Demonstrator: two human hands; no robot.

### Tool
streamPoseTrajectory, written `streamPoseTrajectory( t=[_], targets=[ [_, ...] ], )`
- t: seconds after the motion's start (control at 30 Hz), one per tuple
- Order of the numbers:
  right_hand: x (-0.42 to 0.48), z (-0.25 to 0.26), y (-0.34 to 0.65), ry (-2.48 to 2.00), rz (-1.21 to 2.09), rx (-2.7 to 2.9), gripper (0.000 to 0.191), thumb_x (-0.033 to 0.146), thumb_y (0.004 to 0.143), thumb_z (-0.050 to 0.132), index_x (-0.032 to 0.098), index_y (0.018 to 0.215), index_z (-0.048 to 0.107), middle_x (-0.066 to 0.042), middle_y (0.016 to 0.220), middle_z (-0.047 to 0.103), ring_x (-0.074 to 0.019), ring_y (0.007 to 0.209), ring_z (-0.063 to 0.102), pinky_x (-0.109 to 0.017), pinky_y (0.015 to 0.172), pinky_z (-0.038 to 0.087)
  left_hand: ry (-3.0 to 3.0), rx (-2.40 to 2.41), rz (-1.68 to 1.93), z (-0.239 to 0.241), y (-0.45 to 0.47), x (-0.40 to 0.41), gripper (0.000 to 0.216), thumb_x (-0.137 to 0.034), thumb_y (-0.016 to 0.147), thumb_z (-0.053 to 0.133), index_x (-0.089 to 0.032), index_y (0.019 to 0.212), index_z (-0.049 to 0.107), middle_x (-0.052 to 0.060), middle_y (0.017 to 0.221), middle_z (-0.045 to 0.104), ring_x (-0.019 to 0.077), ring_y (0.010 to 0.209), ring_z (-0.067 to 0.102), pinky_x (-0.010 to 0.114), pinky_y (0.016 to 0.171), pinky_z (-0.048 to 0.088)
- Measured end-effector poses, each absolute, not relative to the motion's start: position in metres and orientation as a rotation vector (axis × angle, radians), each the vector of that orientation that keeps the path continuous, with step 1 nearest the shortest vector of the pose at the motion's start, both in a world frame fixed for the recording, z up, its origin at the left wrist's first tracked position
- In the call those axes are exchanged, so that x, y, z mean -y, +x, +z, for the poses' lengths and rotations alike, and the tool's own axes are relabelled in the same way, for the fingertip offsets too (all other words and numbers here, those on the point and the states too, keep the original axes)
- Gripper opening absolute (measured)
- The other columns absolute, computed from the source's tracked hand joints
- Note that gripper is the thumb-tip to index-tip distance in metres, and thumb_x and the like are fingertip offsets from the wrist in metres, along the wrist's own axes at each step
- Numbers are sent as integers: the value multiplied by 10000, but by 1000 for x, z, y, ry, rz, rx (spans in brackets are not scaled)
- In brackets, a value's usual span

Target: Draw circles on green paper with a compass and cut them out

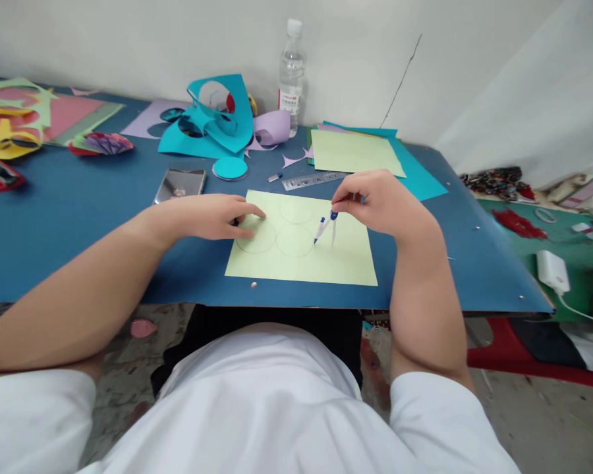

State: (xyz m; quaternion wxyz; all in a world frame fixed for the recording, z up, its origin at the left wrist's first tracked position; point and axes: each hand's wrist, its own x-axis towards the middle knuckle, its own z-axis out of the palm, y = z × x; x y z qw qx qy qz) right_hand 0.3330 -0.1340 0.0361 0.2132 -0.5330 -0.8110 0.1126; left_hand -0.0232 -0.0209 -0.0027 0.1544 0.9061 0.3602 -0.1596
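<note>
A pale green sheet of paper (301, 266) lies near the table's front edge, with several pencil circles drawn on its left and middle parts. My left hand (220, 216) rests on the sheet's left side, fingers spread apart and holding nothing. Over the right part of the sheet, my right hand (370, 201) pinches the top of a drawing compass (333, 217). The compass legs are apart and point down at the paper, right of the middle circle. Whether both tips touch the paper I cannot tell.
Behind the sheet lie a clear ruler (313, 180), a small blue-capped piece (275, 177) and blue paper discs (230, 168). A phone (180, 184) is left. Blue paper scraps (212, 125), a water bottle (291, 79) and stacked coloured paper (358, 151) stand farther back.
</note>
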Motion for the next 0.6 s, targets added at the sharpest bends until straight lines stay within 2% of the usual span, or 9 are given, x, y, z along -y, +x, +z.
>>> streamPoseTrajectory(
  t=[0.3,0.6],
  targets=[
    [152,55,321,-1827,171,2251,229,135,1095,779,236,973,945,-74,946,901,-257,856,804,-403,819,566,2617,-1027,-469,-2,-26,21,754,-626,1186,597,-298,1858,692,159,1355,825,357,1102,827,377,940,568],
    [168,57,325,-1981,74,2199,338,265,1172,799,236,836,826,-72,813,795,-258,796,728,-401,747,444,2604,-1037,-445,-1,-25,24,727,-598,1183,612,-298,1837,711,156,1378,825,355,1109,833,374,962,567]
  ],
)
